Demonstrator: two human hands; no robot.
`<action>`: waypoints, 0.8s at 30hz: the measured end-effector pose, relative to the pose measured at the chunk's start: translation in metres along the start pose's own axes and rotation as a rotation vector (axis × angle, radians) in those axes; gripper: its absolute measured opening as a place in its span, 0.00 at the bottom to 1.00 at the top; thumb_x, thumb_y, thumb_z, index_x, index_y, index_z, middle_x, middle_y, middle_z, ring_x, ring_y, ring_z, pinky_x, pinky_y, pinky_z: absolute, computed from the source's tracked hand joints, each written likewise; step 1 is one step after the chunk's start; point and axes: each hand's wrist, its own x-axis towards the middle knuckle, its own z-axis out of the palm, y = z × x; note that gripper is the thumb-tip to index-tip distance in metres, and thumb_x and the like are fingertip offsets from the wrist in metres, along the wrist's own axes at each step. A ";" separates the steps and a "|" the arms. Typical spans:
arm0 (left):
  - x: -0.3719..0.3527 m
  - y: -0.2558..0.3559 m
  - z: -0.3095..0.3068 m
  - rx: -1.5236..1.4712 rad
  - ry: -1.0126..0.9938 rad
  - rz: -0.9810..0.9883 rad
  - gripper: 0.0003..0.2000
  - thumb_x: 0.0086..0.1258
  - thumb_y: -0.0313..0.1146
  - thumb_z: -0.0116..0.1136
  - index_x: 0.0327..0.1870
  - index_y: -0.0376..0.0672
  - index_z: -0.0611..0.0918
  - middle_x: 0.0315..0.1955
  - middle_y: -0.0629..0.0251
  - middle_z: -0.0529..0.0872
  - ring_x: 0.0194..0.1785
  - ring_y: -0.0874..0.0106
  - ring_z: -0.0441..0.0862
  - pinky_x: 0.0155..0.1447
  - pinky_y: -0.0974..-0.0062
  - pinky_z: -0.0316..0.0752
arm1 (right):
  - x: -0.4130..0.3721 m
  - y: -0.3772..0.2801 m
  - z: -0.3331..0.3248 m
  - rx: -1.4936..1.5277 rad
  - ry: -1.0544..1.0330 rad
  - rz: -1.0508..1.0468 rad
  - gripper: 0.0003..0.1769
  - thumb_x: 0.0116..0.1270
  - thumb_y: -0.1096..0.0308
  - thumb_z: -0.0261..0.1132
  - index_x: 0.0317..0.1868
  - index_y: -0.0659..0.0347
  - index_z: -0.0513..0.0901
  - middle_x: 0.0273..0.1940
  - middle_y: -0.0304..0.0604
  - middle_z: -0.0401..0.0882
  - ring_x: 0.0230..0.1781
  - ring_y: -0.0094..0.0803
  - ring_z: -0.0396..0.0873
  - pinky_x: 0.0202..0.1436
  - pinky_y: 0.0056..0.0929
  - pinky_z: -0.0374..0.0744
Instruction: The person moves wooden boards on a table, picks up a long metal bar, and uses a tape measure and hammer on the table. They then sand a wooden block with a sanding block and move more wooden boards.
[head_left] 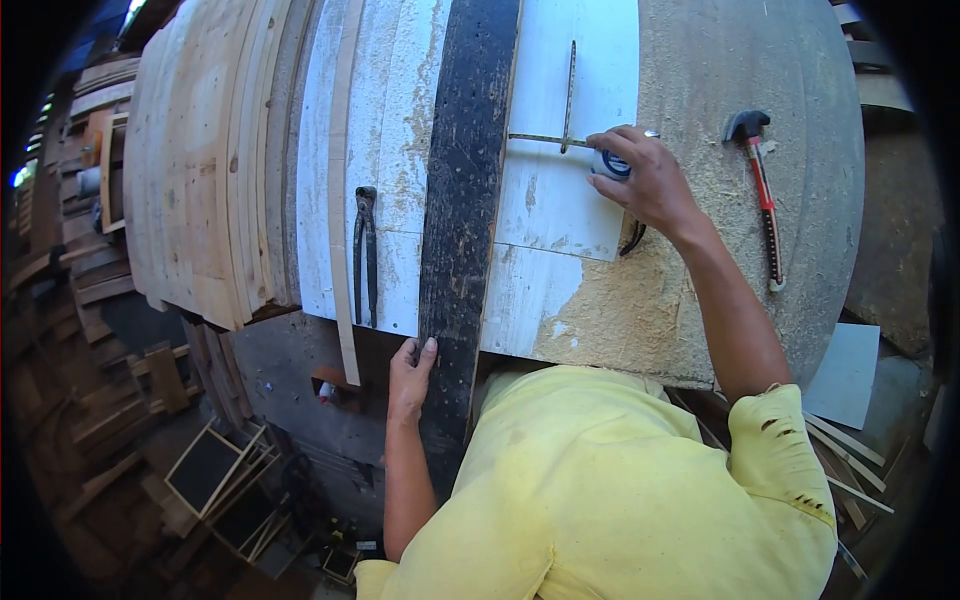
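My right hand is closed around a round tape measure above a white board. A thin marked strip runs left from the tape measure to the edge of a long dark board. Across it lies another thin dark strip. My left hand is at the left edge of the dark board, near the bench's front edge, with its thumb and fingers close together; whether they pinch the board cannot be made out.
Pincers lie on white boards left of the dark board, beside a narrow wooden strip. A red-handled hammer rests at the right amid sawdust. Stacked planks stand at the left. A curved black object shows below my right hand.
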 end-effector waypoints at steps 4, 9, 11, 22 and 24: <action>0.000 0.001 0.001 -0.039 0.002 -0.011 0.19 0.74 0.43 0.61 0.52 0.34 0.81 0.40 0.70 0.84 0.42 0.81 0.76 0.50 0.80 0.71 | -0.001 0.000 0.002 -0.010 -0.005 0.022 0.20 0.62 0.62 0.72 0.54 0.55 0.83 0.52 0.44 0.82 0.52 0.37 0.81 0.60 0.37 0.81; 0.002 -0.001 0.001 -0.066 -0.002 -0.001 0.19 0.74 0.43 0.61 0.52 0.33 0.81 0.40 0.70 0.85 0.42 0.82 0.76 0.49 0.81 0.71 | 0.000 -0.002 0.004 -0.041 0.009 0.005 0.20 0.62 0.60 0.73 0.54 0.55 0.83 0.52 0.44 0.82 0.51 0.37 0.81 0.59 0.36 0.82; 0.001 0.001 0.002 -0.065 0.001 -0.001 0.19 0.74 0.43 0.61 0.52 0.33 0.82 0.40 0.70 0.85 0.42 0.82 0.76 0.49 0.81 0.71 | 0.001 0.000 0.005 -0.025 0.015 -0.001 0.21 0.61 0.60 0.73 0.54 0.55 0.83 0.51 0.44 0.82 0.51 0.37 0.81 0.59 0.36 0.82; 0.000 0.000 0.001 -0.055 0.001 0.009 0.15 0.75 0.40 0.60 0.47 0.34 0.82 0.37 0.72 0.84 0.39 0.83 0.75 0.46 0.82 0.71 | 0.003 0.003 0.007 0.008 0.018 -0.017 0.22 0.61 0.60 0.73 0.54 0.56 0.83 0.50 0.45 0.83 0.49 0.38 0.82 0.58 0.36 0.82; 0.000 0.001 0.002 -0.060 0.001 0.010 0.15 0.75 0.40 0.59 0.47 0.34 0.82 0.37 0.72 0.84 0.39 0.83 0.76 0.46 0.81 0.71 | 0.003 0.004 0.008 0.005 0.020 -0.017 0.22 0.62 0.59 0.73 0.55 0.55 0.83 0.50 0.44 0.83 0.49 0.38 0.82 0.57 0.37 0.82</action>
